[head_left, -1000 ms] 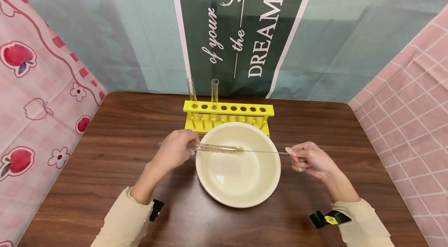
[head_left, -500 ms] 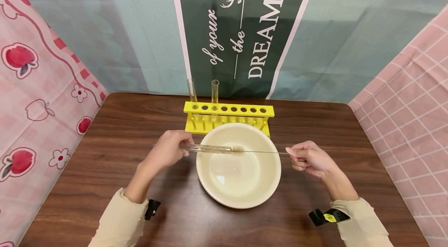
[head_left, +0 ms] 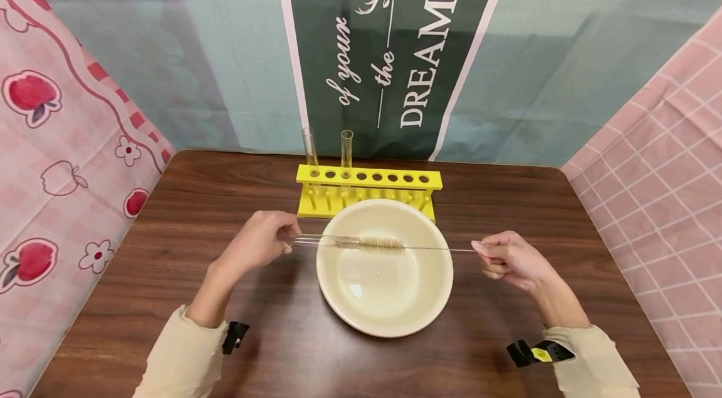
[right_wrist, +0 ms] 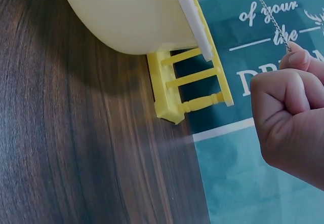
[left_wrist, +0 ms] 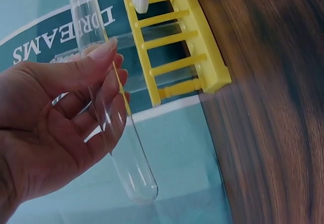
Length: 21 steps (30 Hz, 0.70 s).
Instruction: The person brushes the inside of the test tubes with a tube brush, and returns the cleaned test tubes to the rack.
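My left hand grips a clear glass test tube, held sideways with its mouth toward the right. In the left wrist view, thumb and fingers wrap the tube, and its rounded bottom extends past them. A test tube brush reaches into the mouth; much of its pale bristle part shows outside. My right hand pinches the end of the brush's twisted wire handle, the other fingers curled in. Tube mouth and bristles hang over a cream bowl.
Behind the bowl stands a yellow test tube rack, its front partly hidden by the rim. Two glass tubes stand upright in its left holes. Fabric backdrops border the brown wooden table at the back and sides.
My left hand has moved left with the tube, and my right hand has shifted slightly right. More of the brush's bristles now show outside the tube mouth.
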Motion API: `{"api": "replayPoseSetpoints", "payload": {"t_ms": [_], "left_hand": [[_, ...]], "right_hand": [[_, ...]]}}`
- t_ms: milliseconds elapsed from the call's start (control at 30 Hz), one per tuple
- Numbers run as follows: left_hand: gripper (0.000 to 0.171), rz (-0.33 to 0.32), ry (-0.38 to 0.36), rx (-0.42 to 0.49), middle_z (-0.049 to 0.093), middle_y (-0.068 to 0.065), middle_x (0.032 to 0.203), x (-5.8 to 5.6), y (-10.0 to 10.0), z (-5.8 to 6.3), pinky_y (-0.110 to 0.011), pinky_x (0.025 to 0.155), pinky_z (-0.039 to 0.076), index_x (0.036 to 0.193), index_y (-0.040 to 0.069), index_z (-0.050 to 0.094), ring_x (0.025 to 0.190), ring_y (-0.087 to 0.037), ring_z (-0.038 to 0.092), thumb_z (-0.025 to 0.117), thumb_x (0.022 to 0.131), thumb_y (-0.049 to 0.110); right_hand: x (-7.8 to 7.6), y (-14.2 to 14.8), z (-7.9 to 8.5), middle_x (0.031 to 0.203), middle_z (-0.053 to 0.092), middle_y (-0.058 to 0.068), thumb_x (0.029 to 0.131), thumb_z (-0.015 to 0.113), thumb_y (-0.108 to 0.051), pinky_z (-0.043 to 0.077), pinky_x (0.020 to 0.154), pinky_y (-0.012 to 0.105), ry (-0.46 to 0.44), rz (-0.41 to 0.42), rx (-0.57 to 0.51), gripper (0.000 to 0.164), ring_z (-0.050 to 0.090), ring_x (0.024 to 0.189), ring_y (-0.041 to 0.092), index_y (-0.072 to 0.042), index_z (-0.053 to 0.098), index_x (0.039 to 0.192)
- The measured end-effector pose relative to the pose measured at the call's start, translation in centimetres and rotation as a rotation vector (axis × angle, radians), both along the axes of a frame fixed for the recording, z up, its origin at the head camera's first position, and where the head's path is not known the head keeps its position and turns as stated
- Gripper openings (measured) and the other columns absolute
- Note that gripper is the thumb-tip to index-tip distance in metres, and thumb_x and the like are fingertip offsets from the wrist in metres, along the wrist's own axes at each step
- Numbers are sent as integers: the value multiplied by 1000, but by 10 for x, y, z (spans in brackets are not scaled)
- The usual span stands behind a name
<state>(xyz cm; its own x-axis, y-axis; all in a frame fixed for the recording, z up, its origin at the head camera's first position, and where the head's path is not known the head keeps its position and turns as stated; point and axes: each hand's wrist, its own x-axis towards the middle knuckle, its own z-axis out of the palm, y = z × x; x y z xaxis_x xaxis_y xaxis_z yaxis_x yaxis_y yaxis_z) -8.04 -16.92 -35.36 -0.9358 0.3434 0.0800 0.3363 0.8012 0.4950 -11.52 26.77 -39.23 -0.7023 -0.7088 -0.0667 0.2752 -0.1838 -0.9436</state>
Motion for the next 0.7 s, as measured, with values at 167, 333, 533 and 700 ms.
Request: {"api": "replayPoseSetpoints", "payload": {"t_ms": [167, 333, 533, 700], "left_hand": [[24, 107, 70, -29, 63, -6, 78, 7, -29, 1, -41, 63, 46, 79, 7, 62, 71, -22, 58, 71, 64, -9], [23, 205, 122, 34, 59, -10, 80, 11, -45, 0, -45, 69, 43, 84, 5, 62, 77, -29, 56, 75, 67, -4], [22, 250, 122, 73, 62, -11, 82, 3, -23, 2, -46, 71, 41, 90, 4, 64, 80, -30, 56, 74, 71, 1], [21, 271, 126, 87, 65, -14, 86, -14, 5, 17, -46, 73, 43, 94, 1, 65, 81, -30, 59, 71, 74, 1]], "right_hand": [[3, 34, -3, 56, 15, 7, 95, 19, 10, 8, 42, 30, -41, -17, -94, 38, 7, 42, 15, 1, 42, 66], [11, 63, -11, 54, 15, 7, 94, 13, 12, 10, 42, 29, -44, 18, -143, 38, 7, 40, 16, 6, 40, 68], [16, 63, -19, 54, 16, 7, 94, 15, 12, 10, 41, 30, -38, 59, -148, 35, 8, 40, 16, 7, 39, 69], [17, 57, -18, 54, 16, 7, 93, 15, 13, 10, 40, 29, -26, 53, -146, 35, 7, 40, 15, 7, 39, 69]]}}
